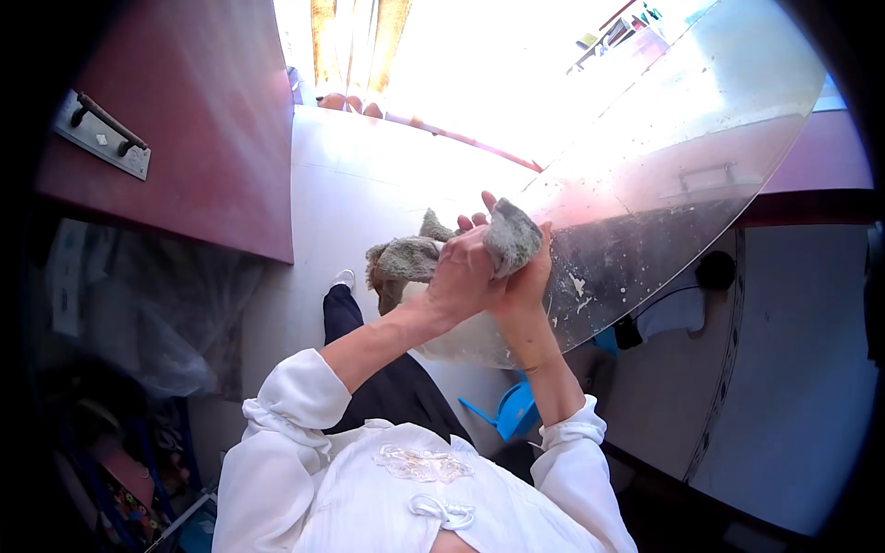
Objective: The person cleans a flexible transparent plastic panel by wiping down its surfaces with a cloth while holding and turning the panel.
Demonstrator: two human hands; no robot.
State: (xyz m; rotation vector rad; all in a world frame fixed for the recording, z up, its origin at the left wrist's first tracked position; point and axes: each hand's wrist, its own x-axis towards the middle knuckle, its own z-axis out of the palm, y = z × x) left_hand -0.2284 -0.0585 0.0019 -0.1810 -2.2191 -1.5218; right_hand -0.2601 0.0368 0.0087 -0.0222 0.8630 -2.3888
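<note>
A grey-green cloth [406, 259], rough and fuzzy like a towel, is bunched up between my two hands. My left hand [464, 272] is closed around its middle, and a loose part hangs out to the left. Against it, my right hand [527, 275] grips the other end, where a folded lump stands up over the fingers. The hands press together at chest height, partly hiding the cloth. Behind and below them is a clear glass tabletop [636, 244] with a curved edge, spotted with white specks and smears.
At left stands a red cabinet panel [184, 120] with a metal handle [109, 123]. Below it lie plastic bags [152, 313]. A blue plastic object [516, 410] is under the glass edge. White drawer or cabinet fronts [793, 369] are at right. My foot [344, 278] rests on the pale floor [341, 203].
</note>
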